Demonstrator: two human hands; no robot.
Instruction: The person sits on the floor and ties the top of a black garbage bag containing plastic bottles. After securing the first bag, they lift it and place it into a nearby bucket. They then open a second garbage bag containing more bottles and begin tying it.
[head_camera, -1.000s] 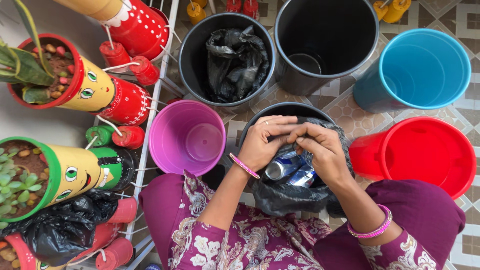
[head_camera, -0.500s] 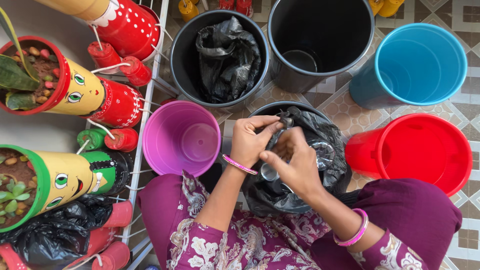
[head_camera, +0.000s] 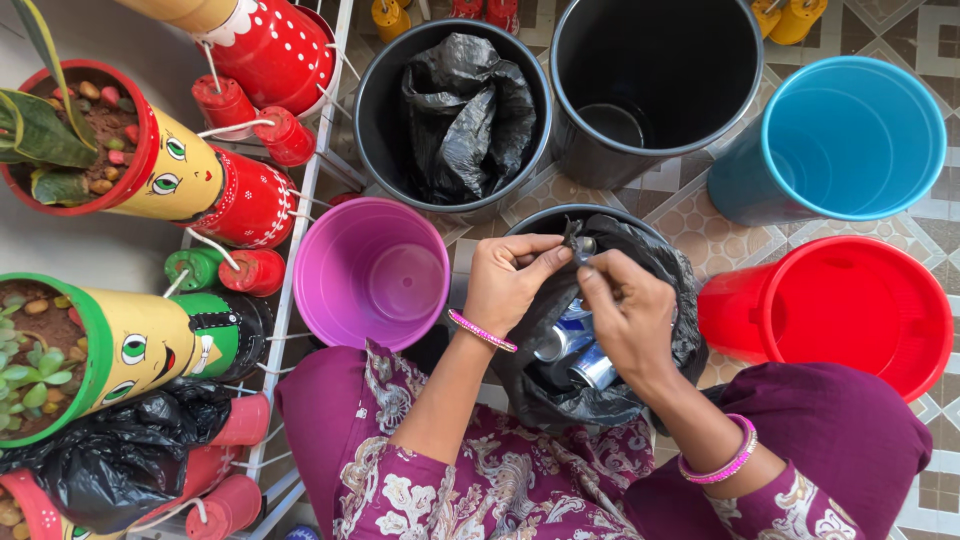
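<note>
- Left hand (head_camera: 508, 282) and right hand (head_camera: 628, 315) meet over a black bag (head_camera: 655, 275) that lines a dark bin (head_camera: 545, 216) in front of the person.
- Both hands pinch the bag's gathered top edge: left thumb and forefinger close on it from the left, right fingertips close on it from the right. The pinch point sits between the hands, near the bin's far rim.
- The rest of the bag hangs below and around the right hand and spills over the bin's near rim.
- Cans (head_camera: 580, 345) lie inside the bag, under the hands, showing through the gap between the wrists.
- Pink bangles on both wrists; purple floral sleeves.
- Purple bucket (head_camera: 372, 272) just left of the left hand, apart from it.
- Red bucket (head_camera: 840, 310) right of the right hand; blue bucket (head_camera: 850, 140) beyond that.
- Two more dark bins at the top: one holds a crumpled black bag (head_camera: 465, 110), the other (head_camera: 655, 85) has no liner.
- Far left: painted doll-face planters (head_camera: 180, 180) on a white wire rack (head_camera: 300, 250), soil and plants in them.
- Floor is patterned tile (head_camera: 700, 235).
</note>
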